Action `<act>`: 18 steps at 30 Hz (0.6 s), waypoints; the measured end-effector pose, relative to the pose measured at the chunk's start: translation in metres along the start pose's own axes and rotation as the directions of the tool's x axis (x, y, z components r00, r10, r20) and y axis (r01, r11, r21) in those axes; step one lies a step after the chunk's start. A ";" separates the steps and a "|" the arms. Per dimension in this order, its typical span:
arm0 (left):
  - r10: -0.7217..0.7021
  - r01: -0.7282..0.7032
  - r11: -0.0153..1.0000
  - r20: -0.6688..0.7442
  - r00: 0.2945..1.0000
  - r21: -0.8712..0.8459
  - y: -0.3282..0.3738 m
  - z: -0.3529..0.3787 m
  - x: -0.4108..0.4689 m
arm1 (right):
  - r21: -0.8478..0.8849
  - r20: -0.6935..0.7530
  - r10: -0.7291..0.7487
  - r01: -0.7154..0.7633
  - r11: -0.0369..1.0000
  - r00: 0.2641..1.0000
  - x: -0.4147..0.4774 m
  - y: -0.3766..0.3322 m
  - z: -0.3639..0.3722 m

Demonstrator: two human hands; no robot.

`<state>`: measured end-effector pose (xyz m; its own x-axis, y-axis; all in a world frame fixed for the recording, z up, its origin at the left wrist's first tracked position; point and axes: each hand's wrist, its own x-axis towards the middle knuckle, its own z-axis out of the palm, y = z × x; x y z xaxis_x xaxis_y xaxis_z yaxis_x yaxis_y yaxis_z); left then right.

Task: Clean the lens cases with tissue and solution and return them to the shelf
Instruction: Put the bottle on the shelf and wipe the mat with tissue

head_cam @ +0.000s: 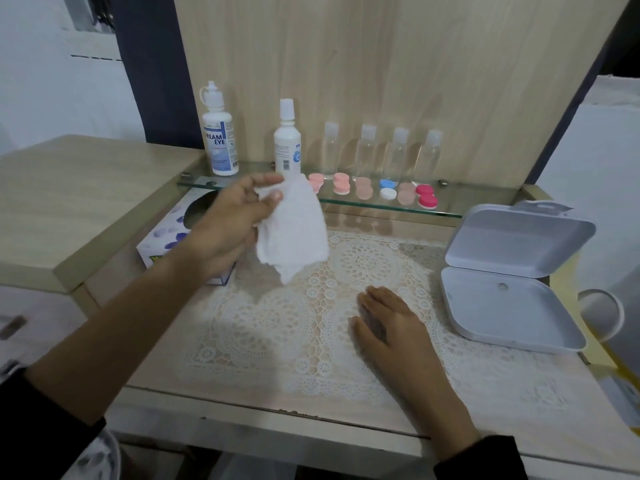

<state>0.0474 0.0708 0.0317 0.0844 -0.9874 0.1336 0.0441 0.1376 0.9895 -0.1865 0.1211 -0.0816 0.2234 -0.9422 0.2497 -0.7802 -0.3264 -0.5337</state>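
My left hand [235,220] holds a white tissue [294,233] up above the lace mat, pinched between thumb and fingers; the tissue hangs down to the right. My right hand [384,320] lies flat and open on the lace mat [277,327]. On the glass shelf [446,211] stand several lens cases: pink ones [341,183], peach ones [363,188], a blue-and-white one [388,189] and a red one [426,196]. Two solution bottles stand at the shelf's left: one labelled "Dream Eye" [220,133], the other white [286,140].
Several small clear bottles [381,150] line the back of the shelf. A tissue box [166,237] sits under the shelf's left end, behind my left hand. An open white hinged box [509,275] lies at the right. A wooden side cabinet [69,195] rises on the left.
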 end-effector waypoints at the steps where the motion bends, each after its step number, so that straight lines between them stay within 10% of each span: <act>1: -0.028 0.027 0.999 0.020 0.999 0.017 -0.007 0.007 -0.004 | 0.004 -0.001 -0.002 0.002 1.000 1.000 0.000 0.000 0.000; 9: 0.102 -0.128 0.840 0.078 0.992 0.528 -0.091 0.030 -0.027 | -0.012 0.028 0.012 -0.011 1.000 1.000 0.000 -0.001 -0.001; 18: 0.330 -0.329 0.649 0.136 0.934 0.686 -0.108 0.028 -0.031 | -0.017 0.030 0.009 -0.009 1.000 0.999 -0.001 -0.002 -0.001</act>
<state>0.0122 0.0848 -0.0780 -0.0423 -0.8878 0.4584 -0.6815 0.3611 0.6365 -0.1860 0.1225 -0.0803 0.2340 -0.9470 0.2202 -0.7920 -0.3170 -0.5217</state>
